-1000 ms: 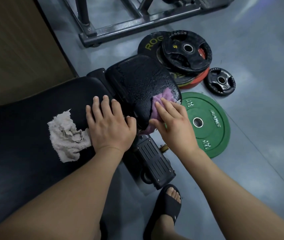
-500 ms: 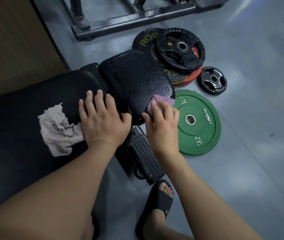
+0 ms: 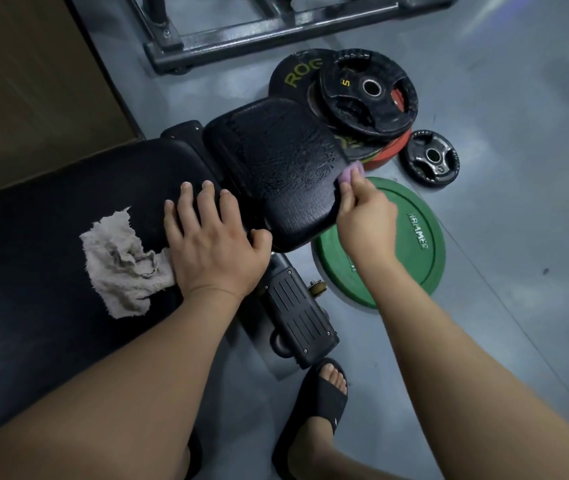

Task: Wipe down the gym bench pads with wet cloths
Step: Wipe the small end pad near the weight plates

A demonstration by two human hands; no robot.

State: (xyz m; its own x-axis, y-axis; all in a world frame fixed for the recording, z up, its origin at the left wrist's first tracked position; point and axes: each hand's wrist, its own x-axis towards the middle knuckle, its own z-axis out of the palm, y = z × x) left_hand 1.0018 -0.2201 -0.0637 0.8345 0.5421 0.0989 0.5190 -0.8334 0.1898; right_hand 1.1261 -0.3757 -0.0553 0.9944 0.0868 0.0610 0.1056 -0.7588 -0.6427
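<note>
The bench's long black back pad [image 3: 51, 209] fills the left. Its smaller seat pad [image 3: 276, 161] lies beyond, its surface glistening wet. My left hand [image 3: 213, 240] rests flat on the back pad's end, fingers spread, its heel on an edge of a crumpled beige cloth [image 3: 120, 261]. My right hand [image 3: 362, 213] holds a purple cloth [image 3: 354, 169] against the seat pad's right side edge. Most of that cloth is hidden by my fingers.
A green weight plate [image 3: 411, 244] lies on the grey floor under my right hand. A stack of black and red plates [image 3: 366, 95] and a small black plate [image 3: 432, 157] sit beyond. A metal rack base [image 3: 276, 29] runs along the top. My sandalled foot [image 3: 321, 403] stands below the bench's foot.
My right hand has slid the purple cloth off the seat pad's top and along its right side edge. My left hand stays pressed on the back pad.
</note>
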